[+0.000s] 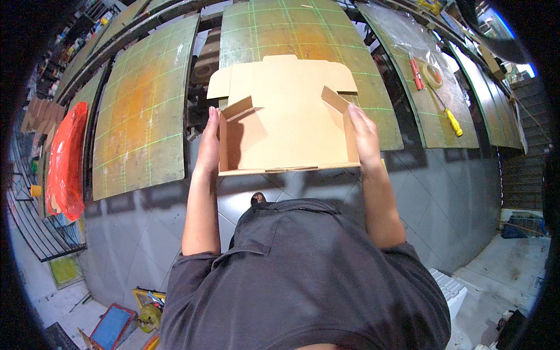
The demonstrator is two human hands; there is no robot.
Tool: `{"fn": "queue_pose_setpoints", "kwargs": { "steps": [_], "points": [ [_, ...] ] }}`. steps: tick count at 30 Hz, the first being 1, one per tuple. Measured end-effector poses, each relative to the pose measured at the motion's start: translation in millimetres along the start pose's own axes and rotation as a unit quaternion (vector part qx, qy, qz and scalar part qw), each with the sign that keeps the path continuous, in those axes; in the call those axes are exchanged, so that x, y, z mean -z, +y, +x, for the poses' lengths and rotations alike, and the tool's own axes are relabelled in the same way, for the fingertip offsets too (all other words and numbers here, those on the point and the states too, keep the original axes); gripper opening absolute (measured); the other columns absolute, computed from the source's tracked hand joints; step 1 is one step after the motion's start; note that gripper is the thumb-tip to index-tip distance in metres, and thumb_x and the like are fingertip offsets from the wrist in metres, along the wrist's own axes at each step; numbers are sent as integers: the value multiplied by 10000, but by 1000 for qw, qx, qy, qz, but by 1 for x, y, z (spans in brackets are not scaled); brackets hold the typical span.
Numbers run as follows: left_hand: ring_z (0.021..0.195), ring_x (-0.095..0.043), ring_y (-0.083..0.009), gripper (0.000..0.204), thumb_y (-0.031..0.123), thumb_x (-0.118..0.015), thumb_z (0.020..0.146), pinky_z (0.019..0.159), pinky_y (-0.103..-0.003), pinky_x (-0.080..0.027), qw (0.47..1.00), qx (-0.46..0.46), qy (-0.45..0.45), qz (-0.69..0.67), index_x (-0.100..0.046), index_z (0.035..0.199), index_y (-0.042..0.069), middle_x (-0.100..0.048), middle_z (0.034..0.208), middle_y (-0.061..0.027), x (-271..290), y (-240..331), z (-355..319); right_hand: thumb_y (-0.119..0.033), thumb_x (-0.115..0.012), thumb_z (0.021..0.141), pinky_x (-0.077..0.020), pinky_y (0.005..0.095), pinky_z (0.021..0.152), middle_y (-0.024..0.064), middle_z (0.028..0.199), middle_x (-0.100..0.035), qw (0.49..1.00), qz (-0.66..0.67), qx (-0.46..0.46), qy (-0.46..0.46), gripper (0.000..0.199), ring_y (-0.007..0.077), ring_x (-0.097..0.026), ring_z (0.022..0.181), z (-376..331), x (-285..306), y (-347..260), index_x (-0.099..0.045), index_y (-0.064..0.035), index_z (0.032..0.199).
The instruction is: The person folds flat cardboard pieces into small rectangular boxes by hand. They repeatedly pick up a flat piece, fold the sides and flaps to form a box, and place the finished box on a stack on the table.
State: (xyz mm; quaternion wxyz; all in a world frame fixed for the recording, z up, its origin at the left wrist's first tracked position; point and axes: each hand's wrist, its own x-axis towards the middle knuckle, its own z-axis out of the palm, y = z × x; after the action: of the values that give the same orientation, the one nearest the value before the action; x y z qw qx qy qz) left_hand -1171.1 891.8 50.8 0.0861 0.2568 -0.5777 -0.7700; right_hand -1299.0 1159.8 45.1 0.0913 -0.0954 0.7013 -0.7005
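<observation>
A brown cardboard box point(291, 128), partly folded, is held up in front of me between my two hands. Its lid panel with side flaps lies spread open on the far side, and two short inner flaps stick up at the corners. My left hand point(209, 140) presses against the box's left wall, fingers stretched along it. On the opposite wall, my right hand point(364, 137) holds the box the same way. The box's near edge faces me, and its inside shows no contents.
Green-lined boards point(143, 116) on a dark frame stretch ahead. To the right lie a red-handled tool point(416, 73), a tape roll point(432, 76) and a yellow-handled screwdriver point(452, 123). A red plastic bag point(67, 163) is at the left. Frames point(113, 326) stand lower left.
</observation>
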Motion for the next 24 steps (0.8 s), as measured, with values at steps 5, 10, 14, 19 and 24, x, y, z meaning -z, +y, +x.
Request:
{"fn": "queue_pose_setpoints", "kwargs": {
  "steps": [5,10,14,19,24],
  "points": [
    [1008,-495,-145,488,424,-325,938,911,-274,-346,995,-57,-19,-76,-541,1106,19,-555,1084,-74,-11,6,-22,-299,-506,890,-434,254,798,95,976,-606,962,234,-140,-1,380,150,-572,886,-18,0,-34,-567,31,1069],
    [880,-539,-117,356,300,-398,923,819,-247,-394,991,-74,-8,-115,-611,977,19,-603,941,-49,-13,11,-31,-272,-525,873,-446,251,733,77,886,-611,970,212,-121,1,292,135,-572,796,-23,-7,-37,-606,2,928],
    [863,-547,-119,285,234,-454,875,789,-244,-406,988,-96,-25,-118,-614,956,12,-607,916,-47,-13,18,-33,-233,-534,854,-439,242,732,67,864,-609,968,224,-114,12,246,130,-567,792,-23,-6,-36,-612,-2,888],
    [849,-541,-116,246,214,-493,848,779,-236,-402,982,-93,-71,-148,-613,936,18,-600,907,-39,-3,15,-29,-236,-489,859,-431,264,773,77,904,-605,985,166,-53,12,266,140,-559,854,-23,-3,-33,-605,-10,937],
    [925,-515,-118,220,132,-539,809,829,-243,-377,961,-147,-56,-226,-552,999,23,-579,964,-42,2,0,-16,-226,-467,875,-403,262,796,66,912,-599,989,120,83,-5,271,134,-542,872,-13,1,-16,-610,-2,925]
  ]
}}
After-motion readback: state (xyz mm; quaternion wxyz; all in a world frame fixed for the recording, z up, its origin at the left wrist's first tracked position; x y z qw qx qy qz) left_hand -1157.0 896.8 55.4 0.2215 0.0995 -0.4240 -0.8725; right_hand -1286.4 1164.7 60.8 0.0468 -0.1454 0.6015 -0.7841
